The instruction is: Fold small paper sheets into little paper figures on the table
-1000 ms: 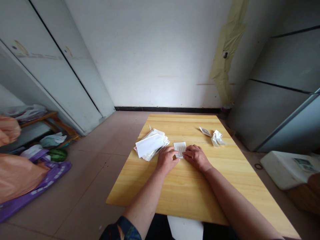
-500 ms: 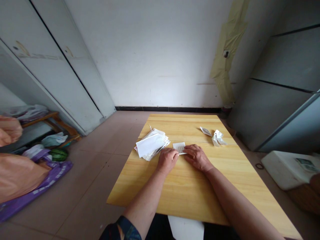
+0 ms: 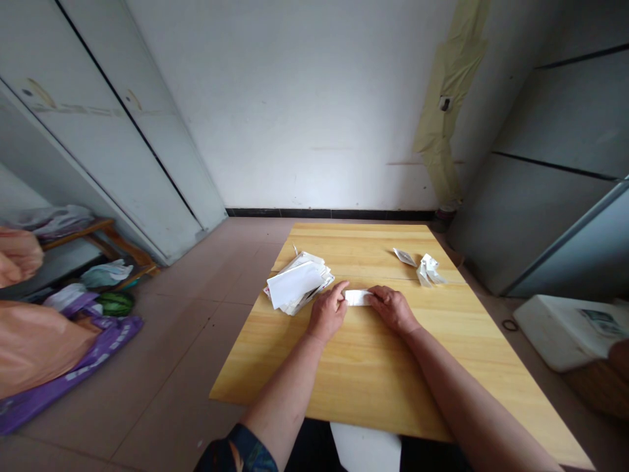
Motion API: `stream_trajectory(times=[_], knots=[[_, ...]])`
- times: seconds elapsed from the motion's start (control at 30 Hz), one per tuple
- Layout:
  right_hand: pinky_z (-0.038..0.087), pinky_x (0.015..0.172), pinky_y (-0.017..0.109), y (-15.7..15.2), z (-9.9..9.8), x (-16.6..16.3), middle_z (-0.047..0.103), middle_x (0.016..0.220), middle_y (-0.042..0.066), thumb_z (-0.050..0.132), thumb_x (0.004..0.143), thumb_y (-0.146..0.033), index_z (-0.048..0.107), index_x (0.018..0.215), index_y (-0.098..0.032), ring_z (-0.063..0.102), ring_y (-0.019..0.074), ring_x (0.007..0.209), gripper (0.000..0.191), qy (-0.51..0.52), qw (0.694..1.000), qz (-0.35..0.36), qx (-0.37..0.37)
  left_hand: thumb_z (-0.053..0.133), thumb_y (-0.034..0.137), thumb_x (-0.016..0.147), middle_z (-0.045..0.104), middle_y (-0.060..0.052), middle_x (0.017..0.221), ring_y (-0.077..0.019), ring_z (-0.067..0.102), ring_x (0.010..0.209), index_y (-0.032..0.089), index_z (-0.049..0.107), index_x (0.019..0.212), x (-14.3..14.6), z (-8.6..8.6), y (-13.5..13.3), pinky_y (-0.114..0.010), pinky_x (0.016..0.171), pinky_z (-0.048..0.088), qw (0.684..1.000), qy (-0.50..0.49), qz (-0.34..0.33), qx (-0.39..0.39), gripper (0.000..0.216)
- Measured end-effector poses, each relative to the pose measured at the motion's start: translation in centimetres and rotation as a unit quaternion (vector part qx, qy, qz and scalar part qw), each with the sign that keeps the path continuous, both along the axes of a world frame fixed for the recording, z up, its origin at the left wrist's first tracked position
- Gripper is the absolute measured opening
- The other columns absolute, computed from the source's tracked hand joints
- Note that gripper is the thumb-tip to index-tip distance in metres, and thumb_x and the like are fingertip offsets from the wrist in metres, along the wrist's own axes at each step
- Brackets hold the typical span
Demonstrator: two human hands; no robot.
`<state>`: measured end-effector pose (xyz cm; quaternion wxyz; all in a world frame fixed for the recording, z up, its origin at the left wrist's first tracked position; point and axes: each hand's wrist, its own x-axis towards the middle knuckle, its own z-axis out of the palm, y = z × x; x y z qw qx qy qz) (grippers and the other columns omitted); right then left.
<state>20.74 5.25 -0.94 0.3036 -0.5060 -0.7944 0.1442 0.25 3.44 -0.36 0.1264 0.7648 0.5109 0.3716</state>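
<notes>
A small white paper slip (image 3: 358,297) lies folded into a narrow strip on the wooden table (image 3: 373,380). My left hand (image 3: 328,312) presses its fingertips on the slip's left end, fingers curled. Fingers bent, my right hand (image 3: 393,308) pinches the slip's right end. Just left of my left hand sits a loose stack of white papers (image 3: 297,284).
Crumpled white paper bits (image 3: 426,270) and a small flat packet (image 3: 403,257) lie at the table's far right. Bags in orange and purple and a watermelon (image 3: 114,303) crowd the floor at left. A white box (image 3: 565,328) stands on the floor at right.
The slip, flat and printed side up before, is now folded over toward me into a narrow strip. Both hands moved apart to its two ends.
</notes>
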Motion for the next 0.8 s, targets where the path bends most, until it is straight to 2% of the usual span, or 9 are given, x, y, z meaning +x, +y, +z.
stream_trajectory(times=[0.1,0.23,0.4,0.57,0.67,0.8], knots=[[0.048,0.069,0.027,0.1,-0.1,-0.2,0.069,0.084,0.005,0.044,0.090,-0.032,0.066,0.095,-0.021,0.064,0.0176,0.075,0.026,-0.002,1.000,-0.006,-0.007,0.051,0.008,0.078,0.068,0.001,0.075,-0.0157,0.063,0.077,0.021,0.053,0.123,-0.1,-0.1,0.1,-0.029,0.079,0.049,1.000,-0.006,0.006,-0.005,0.047],[0.048,0.072,0.026,0.1,0.2,-0.7,0.070,0.085,0.006,0.044,0.091,-0.030,0.066,0.099,-0.020,0.065,0.0180,0.078,0.026,-0.055,0.998,-0.021,0.001,0.057,0.005,0.073,0.067,0.002,0.073,-0.0157,0.061,0.076,0.020,0.056,0.119,0.0,-0.2,0.1,-0.029,0.079,0.049,1.000,-0.002,0.007,-0.006,0.049],[0.048,0.077,0.027,-0.1,0.3,-1.5,0.071,0.096,0.006,0.046,0.089,-0.025,0.063,0.106,-0.022,0.066,0.0181,0.086,0.024,-0.093,0.995,-0.033,0.015,0.059,0.006,0.072,0.068,0.002,0.072,-0.0156,0.061,0.074,0.021,0.061,0.114,0.1,-0.1,0.1,-0.028,0.076,0.049,1.000,0.008,0.012,-0.024,0.044],[0.047,0.067,0.026,-0.2,0.3,-1.8,0.071,0.085,0.005,0.049,0.085,-0.023,0.056,0.115,-0.021,0.066,0.0175,0.074,0.031,-0.109,0.992,-0.066,0.023,0.057,0.006,0.076,0.071,-0.001,0.084,-0.0163,0.062,0.082,0.024,0.070,0.097,0.1,0.1,0.1,-0.028,0.079,0.049,0.999,0.040,0.005,-0.005,0.030],[0.045,0.065,0.025,-0.2,0.4,-1.9,0.070,0.080,0.004,0.049,0.084,-0.023,0.056,0.108,-0.020,0.065,0.0170,0.071,0.026,-0.114,0.991,-0.067,0.014,0.059,0.011,0.078,0.070,-0.003,0.081,-0.0178,0.060,0.081,0.024,0.073,0.088,0.0,0.1,0.1,-0.029,0.076,0.048,0.997,0.080,0.012,0.018,0.021],[0.043,0.066,0.024,-0.3,0.8,-2.1,0.069,0.081,0.004,0.048,0.084,-0.020,0.058,0.101,-0.020,0.065,0.0167,0.075,0.020,-0.125,0.990,-0.067,0.003,0.060,0.014,0.079,0.066,-0.003,0.076,-0.0175,0.058,0.078,0.025,0.074,0.085,-0.1,0.0,0.0,-0.029,0.074,0.046,0.991,0.126,0.016,0.037,0.019]])
